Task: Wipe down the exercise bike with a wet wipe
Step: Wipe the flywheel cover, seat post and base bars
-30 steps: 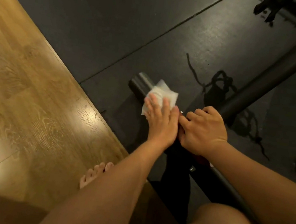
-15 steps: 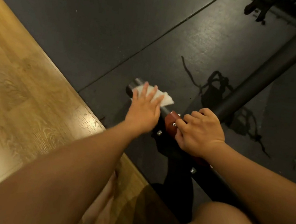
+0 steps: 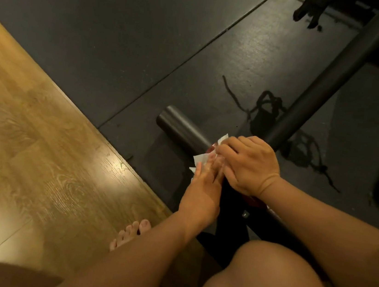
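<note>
Now, mid-wipe: left hand (image 3: 203, 183), fingers flat, presses the thin white wet wipe (image 3: 199, 160) onto the joint of the dark cylindrical bike bar (image 3: 181, 127); right hand (image 3: 250, 166) curls over its top edge. Next, likely, sweep outward.

Glossy wood floor (image 3: 38, 147), matt rubber mat (image 3: 125, 38).

Wood floor (image 3: 38, 147), dark mats (image 3: 125, 38), perhaps rubber

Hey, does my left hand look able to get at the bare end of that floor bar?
Probably yes. The left hand rests on the wipe just short of the bare end of the floor bar, with nothing lying between; the right hand sits to the other side.
</note>
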